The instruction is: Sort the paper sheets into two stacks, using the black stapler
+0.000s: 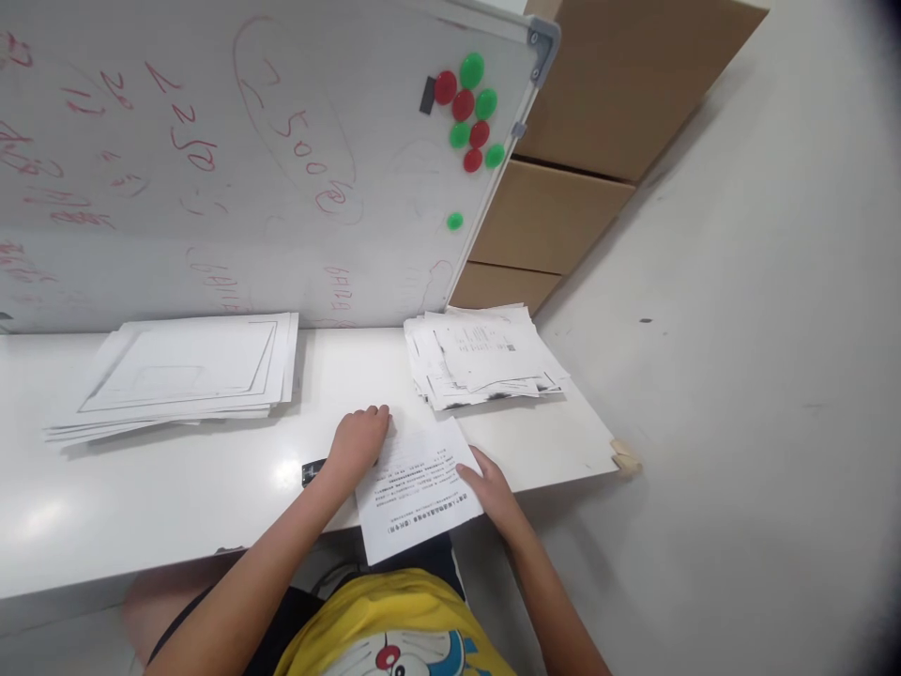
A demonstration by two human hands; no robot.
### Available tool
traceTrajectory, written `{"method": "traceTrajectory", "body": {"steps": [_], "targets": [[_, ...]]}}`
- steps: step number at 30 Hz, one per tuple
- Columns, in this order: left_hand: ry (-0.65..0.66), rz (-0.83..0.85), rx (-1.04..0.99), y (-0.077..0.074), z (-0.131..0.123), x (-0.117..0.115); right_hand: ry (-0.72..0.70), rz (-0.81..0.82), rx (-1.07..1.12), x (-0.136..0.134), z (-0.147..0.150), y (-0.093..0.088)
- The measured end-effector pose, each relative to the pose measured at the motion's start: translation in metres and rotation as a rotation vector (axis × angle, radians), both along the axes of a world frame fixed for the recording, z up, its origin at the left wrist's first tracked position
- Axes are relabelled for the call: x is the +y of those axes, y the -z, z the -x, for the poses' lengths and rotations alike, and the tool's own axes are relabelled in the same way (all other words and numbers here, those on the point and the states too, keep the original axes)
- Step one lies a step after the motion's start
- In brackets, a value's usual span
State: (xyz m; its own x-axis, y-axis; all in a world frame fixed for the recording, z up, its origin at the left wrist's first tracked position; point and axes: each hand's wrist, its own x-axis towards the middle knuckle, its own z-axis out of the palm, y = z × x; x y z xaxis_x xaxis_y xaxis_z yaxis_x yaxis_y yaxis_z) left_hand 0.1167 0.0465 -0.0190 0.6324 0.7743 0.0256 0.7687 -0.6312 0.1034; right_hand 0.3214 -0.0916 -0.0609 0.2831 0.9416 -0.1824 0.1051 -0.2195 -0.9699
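A printed sheet of paper (pixel 422 507) lies partly on the white table and juts over its front edge towards me. My right hand (pixel 491 488) grips the sheet's right edge, with the thumb on top and the fingers beneath. At the sheet's far left corner rests my left hand (pixel 362 439), its fingers curled closed; what they hold, if anything, is hidden. A black object (pixel 311 472) sticks out under my left wrist, mostly covered, so its kind does not show.
Stacks of paper stand on the table (pixel 338 376): one pile (pixel 190 366) at left, another pile (pixel 485 352) at right. Behind them leans a whiteboard (pixel 282 188) with red writing and several round magnets. Cardboard boxes (pixel 563 216) and a wall (pixel 746 329) bound the right side.
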Motion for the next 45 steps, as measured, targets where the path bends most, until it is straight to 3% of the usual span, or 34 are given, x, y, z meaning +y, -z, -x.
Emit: {"method": "traceTrajectory", "body": {"steps": [5, 8, 12, 16, 19, 22, 25, 28, 31, 35, 38, 40, 42, 45], "targets": [[-0.032, 0.022, -0.085, -0.012, 0.008, -0.005, -0.008, 0.014, -0.015, -0.001, -0.001, -0.001], [-0.125, -0.007, -0.188, -0.025, 0.028, -0.001, -0.033, 0.038, -0.072, -0.005, -0.004, -0.006], [-0.337, -0.201, -0.148, -0.033, 0.083, 0.029, -0.125, 0.113, -0.216, -0.016, -0.017, -0.019], [-0.507, -0.428, -0.091, -0.019, 0.146, 0.049, -0.020, 0.020, -0.279, -0.017, -0.047, -0.033], [-0.450, -0.440, -0.124, 0.001, 0.175, 0.037, 0.232, -0.074, -0.431, 0.005, -0.082, -0.042], [-0.400, -0.496, -0.168, 0.015, 0.185, 0.013, 0.410, -0.036, -0.649, 0.048, -0.120, -0.051], [-0.360, -0.544, -0.222, 0.022, 0.182, -0.006, 0.457, -0.006, -0.745, 0.098, -0.147, -0.059], [-0.343, -0.564, -0.269, 0.028, 0.177, -0.018, 0.433, 0.003, -0.825, 0.135, -0.155, -0.061], [-0.386, -0.577, -0.279, 0.032, 0.175, -0.025, 0.394, -0.064, -0.951, 0.147, -0.136, -0.053], [-0.479, -0.578, -0.252, 0.024, 0.181, -0.017, 0.198, -0.317, -1.063, 0.126, -0.074, -0.025], [-0.462, -0.519, -0.183, 0.008, 0.189, 0.003, 0.016, -0.428, -0.831, 0.095, -0.015, -0.003], [-0.391, -0.441, -0.129, -0.003, 0.191, 0.016, 0.026, -0.417, -0.628, 0.077, 0.019, 0.005], [-0.315, -0.390, -0.111, -0.010, 0.188, 0.022, 0.033, -0.411, -0.505, 0.065, 0.045, 0.004], [-0.234, -0.387, -0.154, -0.010, 0.175, 0.021, -0.070, -0.435, -0.456, 0.066, 0.069, -0.008]]}}
